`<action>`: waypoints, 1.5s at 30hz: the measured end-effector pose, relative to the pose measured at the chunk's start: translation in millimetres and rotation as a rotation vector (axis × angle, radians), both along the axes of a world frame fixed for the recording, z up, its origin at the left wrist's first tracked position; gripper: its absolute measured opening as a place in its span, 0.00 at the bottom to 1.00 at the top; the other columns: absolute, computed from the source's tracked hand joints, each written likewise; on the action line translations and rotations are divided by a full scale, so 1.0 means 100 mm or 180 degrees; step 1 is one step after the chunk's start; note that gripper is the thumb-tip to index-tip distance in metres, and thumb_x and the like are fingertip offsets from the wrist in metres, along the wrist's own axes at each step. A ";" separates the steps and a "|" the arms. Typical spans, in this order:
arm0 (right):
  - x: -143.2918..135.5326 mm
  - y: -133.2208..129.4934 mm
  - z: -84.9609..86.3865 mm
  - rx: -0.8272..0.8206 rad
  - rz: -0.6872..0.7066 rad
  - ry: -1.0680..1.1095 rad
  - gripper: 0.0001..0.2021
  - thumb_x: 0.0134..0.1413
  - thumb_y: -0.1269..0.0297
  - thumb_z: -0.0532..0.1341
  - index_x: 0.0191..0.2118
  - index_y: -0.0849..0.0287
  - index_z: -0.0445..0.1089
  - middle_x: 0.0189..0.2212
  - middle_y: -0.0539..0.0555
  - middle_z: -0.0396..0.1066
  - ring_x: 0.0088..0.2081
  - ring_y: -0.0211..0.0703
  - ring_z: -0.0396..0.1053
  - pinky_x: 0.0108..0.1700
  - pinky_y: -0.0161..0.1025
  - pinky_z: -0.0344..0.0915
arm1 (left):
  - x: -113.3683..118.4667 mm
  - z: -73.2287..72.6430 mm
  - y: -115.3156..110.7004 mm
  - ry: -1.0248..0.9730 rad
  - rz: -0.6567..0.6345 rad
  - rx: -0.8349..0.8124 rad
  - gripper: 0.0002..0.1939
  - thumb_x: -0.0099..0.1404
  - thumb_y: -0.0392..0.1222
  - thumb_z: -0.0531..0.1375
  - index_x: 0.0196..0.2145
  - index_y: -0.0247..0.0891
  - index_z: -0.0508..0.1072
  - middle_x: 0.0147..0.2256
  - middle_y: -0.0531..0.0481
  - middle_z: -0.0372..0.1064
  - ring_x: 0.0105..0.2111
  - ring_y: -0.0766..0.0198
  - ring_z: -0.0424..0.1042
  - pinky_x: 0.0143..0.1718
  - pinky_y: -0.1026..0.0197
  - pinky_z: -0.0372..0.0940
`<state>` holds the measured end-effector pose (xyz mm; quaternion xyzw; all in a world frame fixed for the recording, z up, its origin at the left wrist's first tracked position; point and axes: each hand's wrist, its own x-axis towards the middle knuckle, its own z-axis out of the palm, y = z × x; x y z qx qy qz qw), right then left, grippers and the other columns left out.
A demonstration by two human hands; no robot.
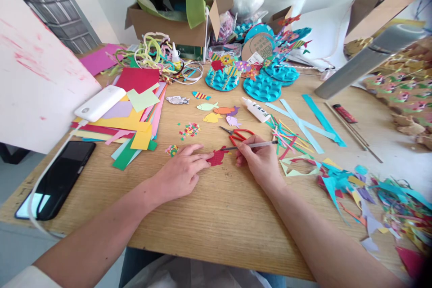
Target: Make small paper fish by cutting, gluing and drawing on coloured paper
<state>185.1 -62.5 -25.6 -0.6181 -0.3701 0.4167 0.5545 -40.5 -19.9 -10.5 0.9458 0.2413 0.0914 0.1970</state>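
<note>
A small red paper fish (217,158) lies flat on the wooden table in front of me. My left hand (180,170) is open, its fingers stretched out with the tips resting on the fish's left edge. In my right hand (259,159), closed in a writing grip, is a slim pen (263,144) whose tip reaches the top of the fish. Red-handled pliers or snips (239,134) lie just beyond that hand. Behind them are several cut paper fish, among them a yellow one (212,118). Small piles of confetti (190,131) sit beyond my left hand.
Coloured paper (138,76) and a white power bank (100,103) are stacked at left, near a black phone (57,180). A glue bottle (256,110) and blue strips (300,121) lie right of centre. Paper scraps (364,198) cover the right side; a grey flask (357,67) stands behind.
</note>
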 end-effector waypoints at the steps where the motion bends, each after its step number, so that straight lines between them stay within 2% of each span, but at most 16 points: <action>1: 0.00 0.00 0.00 -0.0005 0.0001 -0.0011 0.16 0.46 0.54 0.70 0.25 0.57 0.65 0.17 0.48 0.69 0.15 0.37 0.66 0.17 0.34 0.65 | 0.00 0.00 0.00 -0.0002 0.0002 -0.0003 0.28 0.54 0.20 0.52 0.49 0.36 0.74 0.59 0.49 0.67 0.63 0.51 0.56 0.62 0.42 0.59; 22: 0.01 0.00 0.00 -0.0041 0.0067 -0.0089 0.16 0.46 0.55 0.69 0.24 0.57 0.64 0.16 0.48 0.70 0.14 0.37 0.66 0.16 0.33 0.64 | 0.00 0.01 -0.01 -0.0025 -0.0002 0.0046 0.28 0.54 0.20 0.52 0.49 0.37 0.75 0.59 0.50 0.67 0.63 0.51 0.57 0.62 0.42 0.60; 31: 0.02 -0.01 0.00 0.0002 0.0090 -0.0165 0.12 0.47 0.60 0.68 0.24 0.57 0.64 0.16 0.48 0.70 0.14 0.37 0.67 0.16 0.33 0.63 | 0.00 0.00 0.00 0.0013 -0.0017 0.0014 0.27 0.54 0.20 0.52 0.49 0.36 0.74 0.59 0.49 0.67 0.63 0.51 0.56 0.62 0.43 0.59; 45: 0.01 -0.01 0.02 -0.0070 0.0179 -0.0133 0.11 0.45 0.62 0.66 0.23 0.56 0.64 0.15 0.47 0.69 0.13 0.36 0.66 0.15 0.32 0.62 | 0.01 0.01 0.00 0.0031 -0.0018 0.0022 0.27 0.54 0.20 0.52 0.49 0.34 0.74 0.59 0.48 0.67 0.62 0.50 0.56 0.62 0.43 0.59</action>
